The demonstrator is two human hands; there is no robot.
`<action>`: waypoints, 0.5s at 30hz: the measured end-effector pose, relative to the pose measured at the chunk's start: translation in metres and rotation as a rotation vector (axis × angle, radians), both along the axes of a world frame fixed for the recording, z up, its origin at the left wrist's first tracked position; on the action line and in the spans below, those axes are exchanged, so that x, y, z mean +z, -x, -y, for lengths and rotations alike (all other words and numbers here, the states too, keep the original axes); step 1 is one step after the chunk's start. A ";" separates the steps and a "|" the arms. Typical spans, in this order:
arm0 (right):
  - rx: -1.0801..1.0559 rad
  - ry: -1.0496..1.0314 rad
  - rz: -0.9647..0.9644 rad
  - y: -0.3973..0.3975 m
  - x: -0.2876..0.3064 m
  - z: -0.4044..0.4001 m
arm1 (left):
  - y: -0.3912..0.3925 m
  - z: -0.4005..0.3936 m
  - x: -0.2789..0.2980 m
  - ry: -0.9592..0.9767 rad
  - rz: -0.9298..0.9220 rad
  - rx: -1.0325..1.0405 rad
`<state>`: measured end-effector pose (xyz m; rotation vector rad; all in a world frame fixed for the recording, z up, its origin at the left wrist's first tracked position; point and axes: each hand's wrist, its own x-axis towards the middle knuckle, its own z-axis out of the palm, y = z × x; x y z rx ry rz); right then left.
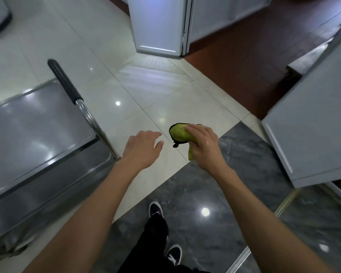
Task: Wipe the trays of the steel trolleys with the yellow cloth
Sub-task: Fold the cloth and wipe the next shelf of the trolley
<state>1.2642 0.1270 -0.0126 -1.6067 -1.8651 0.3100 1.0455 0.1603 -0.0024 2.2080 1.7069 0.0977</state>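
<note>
Cloth: the crumpled yellow-green microfibre cloth with black edging (178,133) is bunched in the right hand (202,143), held in the air above the pale floor tiles (146,89), not touching any tray.
Right grip: fingers curled round the cloth, pinching it into a wad; one end sticks out ahead of the knuckles, a short tail hangs below the palm.
Left grip: the left hand (143,148) holds nothing, fingers spread and relaxed, palm down, near the trolley's corner post but apart from it.
Trolley: the grey stainless-steel trolley with a black-sleeved push handle (64,81) stands to the left of both hands; its top steel tray (35,131) lies down and left of the cloth.
Key relation: the tray is across the body from the cloth hand, so the cloth must travel leftward past the left hand; the left hand is the nearer one to the trolley, well placed to steady it.
Tray axis: its long side seems to run from near left to far right, ending at the handle.
Counts: one cloth, one trolley in view, one upper tray plainly seen with a lower shelf edge beneath, two hands.
Progress: by my reading, wiping of this tray is not yet under way.
</note>
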 end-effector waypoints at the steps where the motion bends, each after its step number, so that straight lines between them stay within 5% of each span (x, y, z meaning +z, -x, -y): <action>1: 0.003 -0.008 0.012 -0.005 -0.002 -0.015 | -0.004 -0.013 -0.004 0.005 0.019 0.008; 15: -0.030 0.075 0.074 -0.066 0.010 -0.224 | -0.067 -0.240 -0.011 0.044 0.103 0.004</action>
